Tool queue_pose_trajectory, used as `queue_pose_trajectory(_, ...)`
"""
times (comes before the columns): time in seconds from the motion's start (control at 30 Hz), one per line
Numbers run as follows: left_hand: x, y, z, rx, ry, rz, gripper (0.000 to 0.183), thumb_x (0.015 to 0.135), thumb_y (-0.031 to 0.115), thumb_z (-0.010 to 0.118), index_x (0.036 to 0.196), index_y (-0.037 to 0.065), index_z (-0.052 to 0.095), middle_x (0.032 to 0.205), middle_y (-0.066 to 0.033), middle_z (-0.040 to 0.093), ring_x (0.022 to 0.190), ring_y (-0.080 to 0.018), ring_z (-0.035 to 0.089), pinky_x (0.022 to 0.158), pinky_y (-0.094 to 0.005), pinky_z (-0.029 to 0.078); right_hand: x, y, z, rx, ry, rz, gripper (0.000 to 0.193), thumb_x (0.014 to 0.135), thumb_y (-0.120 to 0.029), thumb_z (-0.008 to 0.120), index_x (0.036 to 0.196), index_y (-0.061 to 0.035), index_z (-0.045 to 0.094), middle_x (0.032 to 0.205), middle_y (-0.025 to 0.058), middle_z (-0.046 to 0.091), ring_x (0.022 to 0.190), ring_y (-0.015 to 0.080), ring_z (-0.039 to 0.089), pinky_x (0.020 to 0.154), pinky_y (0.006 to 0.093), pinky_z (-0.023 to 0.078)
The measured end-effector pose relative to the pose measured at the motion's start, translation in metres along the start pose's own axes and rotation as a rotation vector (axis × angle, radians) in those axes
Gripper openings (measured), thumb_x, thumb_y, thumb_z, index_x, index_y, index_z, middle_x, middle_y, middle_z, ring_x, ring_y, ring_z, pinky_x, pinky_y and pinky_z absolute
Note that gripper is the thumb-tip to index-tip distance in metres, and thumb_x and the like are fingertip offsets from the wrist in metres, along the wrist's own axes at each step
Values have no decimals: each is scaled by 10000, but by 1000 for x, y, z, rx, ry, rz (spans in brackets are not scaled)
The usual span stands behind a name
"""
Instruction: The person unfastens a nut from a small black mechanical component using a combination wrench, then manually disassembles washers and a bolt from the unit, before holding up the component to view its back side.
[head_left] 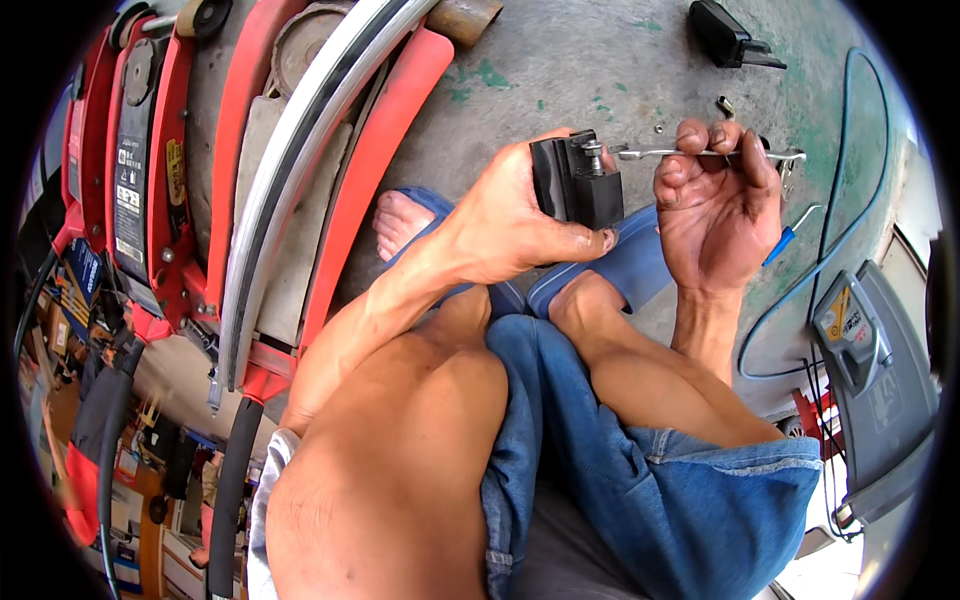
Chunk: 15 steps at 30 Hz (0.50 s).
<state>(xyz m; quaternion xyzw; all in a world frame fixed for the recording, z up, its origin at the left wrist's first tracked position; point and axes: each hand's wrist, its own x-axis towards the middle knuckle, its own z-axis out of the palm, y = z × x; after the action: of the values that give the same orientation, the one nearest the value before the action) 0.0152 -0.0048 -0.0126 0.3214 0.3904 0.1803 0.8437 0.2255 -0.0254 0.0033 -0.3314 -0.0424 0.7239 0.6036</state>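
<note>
My left hand (500,225) is wrapped round a black block-shaped part (602,200), held up above my feet. A silver bolt (592,158) stands in a notch at the part's upper right. In my right hand (712,220), palm up, a thin silver wrench (645,153) lies sideways, pinched between thumb and fingers. One end of the wrench points left, right beside the bolt; whether it touches the bolt I cannot tell. Its other end sticks out to the right past my fingers.
Red floor jacks (375,190) and a curved white-and-black strip (262,190) stand close on the left. Another black part (722,38) and small metal pieces (725,105) lie on the floor ahead. A blue-handled tool (779,247), blue hose (850,240) and grey case (880,370) are on the right.
</note>
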Motion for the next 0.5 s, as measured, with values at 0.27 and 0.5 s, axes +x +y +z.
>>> queue_pose_trajectory(0.27,-13,-3,-4,47,21,49,521,688,16,827,1152,17,589,971,-28,647,874,-87,633,791,-273,550,0,13,10,-10,-75,-3,335,1063,-297,371,1026,-34,574,1057,206,657,865,310,704,704,399,570)
queue_pose_trajectory(0.5,-17,-4,-5,133,29,82,511,682,28,836,1137,20,601,969,-9,642,854,-70,619,755,-255,524,0,12,12,-53,-34,26,323,1056,-297,382,1015,-41,575,1031,193,660,836,301,699,697,397,569)
